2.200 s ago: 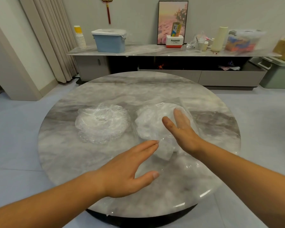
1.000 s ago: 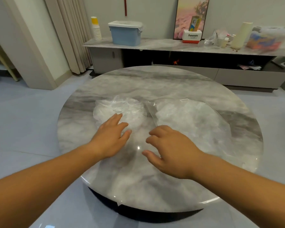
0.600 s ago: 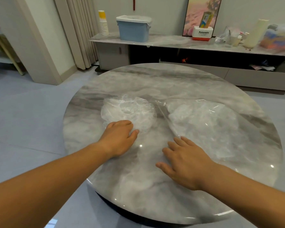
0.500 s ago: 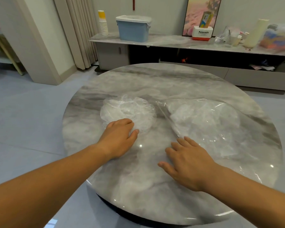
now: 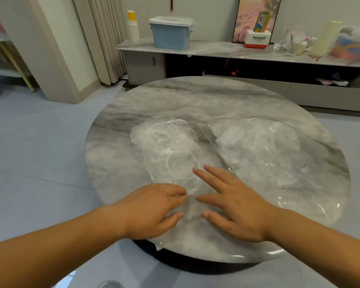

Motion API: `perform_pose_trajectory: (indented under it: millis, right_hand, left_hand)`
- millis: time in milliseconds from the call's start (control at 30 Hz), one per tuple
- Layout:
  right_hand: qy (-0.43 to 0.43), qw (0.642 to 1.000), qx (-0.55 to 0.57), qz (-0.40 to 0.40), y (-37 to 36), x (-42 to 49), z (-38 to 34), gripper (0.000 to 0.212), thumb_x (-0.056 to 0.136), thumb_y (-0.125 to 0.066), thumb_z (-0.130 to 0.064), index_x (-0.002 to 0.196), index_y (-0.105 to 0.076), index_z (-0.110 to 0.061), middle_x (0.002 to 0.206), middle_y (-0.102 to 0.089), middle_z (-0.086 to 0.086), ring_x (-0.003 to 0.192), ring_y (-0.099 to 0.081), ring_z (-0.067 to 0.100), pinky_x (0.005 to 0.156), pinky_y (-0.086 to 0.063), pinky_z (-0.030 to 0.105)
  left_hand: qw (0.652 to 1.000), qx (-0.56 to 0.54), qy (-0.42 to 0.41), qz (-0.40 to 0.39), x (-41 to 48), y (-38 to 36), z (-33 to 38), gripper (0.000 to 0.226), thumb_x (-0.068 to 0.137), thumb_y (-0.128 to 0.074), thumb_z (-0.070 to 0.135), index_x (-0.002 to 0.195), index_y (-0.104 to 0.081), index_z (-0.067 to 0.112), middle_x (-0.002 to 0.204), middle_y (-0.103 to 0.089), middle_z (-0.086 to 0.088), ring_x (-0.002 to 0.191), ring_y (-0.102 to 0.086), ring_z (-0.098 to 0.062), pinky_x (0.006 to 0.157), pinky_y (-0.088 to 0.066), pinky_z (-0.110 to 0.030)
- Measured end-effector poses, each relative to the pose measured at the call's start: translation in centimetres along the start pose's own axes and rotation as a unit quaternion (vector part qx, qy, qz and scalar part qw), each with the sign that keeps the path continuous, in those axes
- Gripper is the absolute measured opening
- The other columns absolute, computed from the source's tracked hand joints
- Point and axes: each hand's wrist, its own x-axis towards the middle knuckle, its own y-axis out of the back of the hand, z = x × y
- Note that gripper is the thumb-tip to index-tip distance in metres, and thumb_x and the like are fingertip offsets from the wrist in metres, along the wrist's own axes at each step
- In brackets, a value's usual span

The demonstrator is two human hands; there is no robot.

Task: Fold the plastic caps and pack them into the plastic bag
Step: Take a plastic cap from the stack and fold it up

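left hand (image 5: 154,208) now lower centre, was up on cap stack (image 5: 164,138) half second ago. its fingers are curled on near edge of one cap (image 5: 175,173), dragged toward me off stack. right hand (image 5: 235,204) has left plastic bag (image 5: 268,154) at right centre; fingers now spread apart, tips at cap's right edge, gripping nothing. i read it: one cap singled out, fold comes next, bagging after.

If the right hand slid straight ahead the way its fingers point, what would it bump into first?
Probably the stretched-out plastic cap: the right hand points straight at it, fingertips at its edge. Whether they touch, I cannot tell.
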Motion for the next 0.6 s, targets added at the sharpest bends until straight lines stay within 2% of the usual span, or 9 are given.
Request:
perform_pose_trajectory:
  millis: [67,100,167,200,267,333,400,500,600]
  right_hand:
    - [0.003,1.0,0.019,-0.024,-0.3,-0.5,-0.5,0.06,0.101,-0.021,-0.062,0.137,-0.06,-0.033,0.169,-0.008,-0.008,0.155,0.004,0.007,0.126,0.0,0.032]
    - [0.005,0.999,0.03,-0.036,-0.4,-0.7,-0.7,0.061,0.1,-0.021,-0.061,0.133,-0.063,-0.032,0.166,-0.023,-0.007,0.153,-0.011,0.007,0.125,-0.004,0.029]
    - [0.01,0.997,0.058,-0.051,-0.7,-0.9,-1.1,0.058,0.101,-0.023,-0.054,0.119,-0.069,-0.022,0.143,-0.056,-0.005,0.133,-0.045,0.01,0.117,-0.025,0.026]
    - [0.007,0.996,0.079,-0.048,-0.8,-0.9,-1.3,0.055,0.102,-0.027,-0.051,0.112,-0.069,-0.018,0.127,-0.064,-0.004,0.12,-0.054,0.011,0.108,-0.036,0.028]
    - [-0.031,0.989,0.145,-0.029,-0.7,-1.0,-1.4,0.044,0.103,-0.036,-0.045,0.11,-0.069,-0.018,0.112,-0.069,-0.007,0.106,-0.059,0.007,0.096,-0.045,0.026]
    - [-0.089,0.972,0.215,-0.008,-0.2,-0.9,-1.5,0.032,0.103,-0.048,-0.039,0.123,-0.069,-0.027,0.121,-0.067,-0.017,0.111,-0.059,-0.002,0.096,-0.045,0.017]
    - [-0.12,0.958,0.259,0.013,0.1,-0.4,-1.7,0.029,0.102,-0.053,-0.035,0.126,-0.068,-0.03,0.121,-0.066,-0.021,0.108,-0.06,-0.004,0.094,-0.046,0.016]
    - [-0.153,0.945,0.288,0.027,0.1,0.9,-1.6,0.03,0.101,-0.053,-0.035,0.126,-0.068,-0.03,0.119,-0.066,-0.02,0.098,-0.063,-0.002,0.089,-0.048,0.017]
    - [-0.147,0.964,0.223,0.01,-0.1,1.9,-1.0,0.03,0.104,-0.048,-0.033,0.125,-0.068,-0.024,0.125,-0.063,-0.014,0.108,-0.058,0.001,0.096,-0.044,0.021]
  left_hand:
    - [0.999,-0.02,-0.022,-0.012,-0.7,-0.2,0.5,0.052,0.102,-0.036,0.047,0.14,-0.057,0.019,0.143,-0.053,0.007,0.124,-0.055,-0.014,0.105,-0.045,-0.03]
    - [0.999,-0.037,-0.024,-0.013,-1.0,-0.3,0.6,0.05,0.101,-0.038,0.046,0.138,-0.059,0.02,0.14,-0.056,0.008,0.121,-0.057,-0.012,0.103,-0.047,-0.031]
    - [0.996,-0.089,-0.001,-0.007,-1.5,-0.5,0.7,0.045,0.099,-0.044,0.046,0.135,-0.062,0.025,0.135,-0.058,0.015,0.118,-0.057,-0.004,0.099,-0.048,-0.028]
    - [0.992,-0.121,0.022,0.006,-1.6,-0.6,0.6,0.043,0.098,-0.05,0.046,0.134,-0.064,0.026,0.132,-0.059,0.018,0.117,-0.056,0.001,0.098,-0.048,-0.024]
    - [0.974,-0.204,0.084,0.051,-1.4,-0.5,0.5,0.036,0.092,-0.066,0.046,0.123,-0.069,0.027,0.119,-0.065,0.02,0.111,-0.059,0.006,0.097,-0.048,-0.02]
    - [0.935,-0.3,0.161,0.093,-1.0,-0.1,0.7,0.029,0.083,-0.079,0.042,0.108,-0.072,0.029,0.106,-0.07,0.016,0.102,-0.065,0.005,0.096,-0.052,-0.024]
    - [0.897,-0.362,0.225,0.116,-0.4,0.2,0.9,0.031,0.077,-0.085,0.038,0.101,-0.067,0.028,0.099,-0.071,0.009,0.092,-0.07,-0.001,0.092,-0.056,-0.029]
    - [0.883,-0.353,0.282,0.124,0.5,0.3,0.6,0.039,0.075,-0.087,0.041,0.102,-0.06,0.03,0.096,-0.068,0.007,0.08,-0.069,-0.005,0.082,-0.058,-0.028]
    - [0.888,-0.302,0.327,0.111,1.1,0.1,-0.5,0.04,0.078,-0.083,0.046,0.105,-0.058,0.031,0.096,-0.064,0.01,0.079,-0.064,-0.004,0.079,-0.056,-0.025]
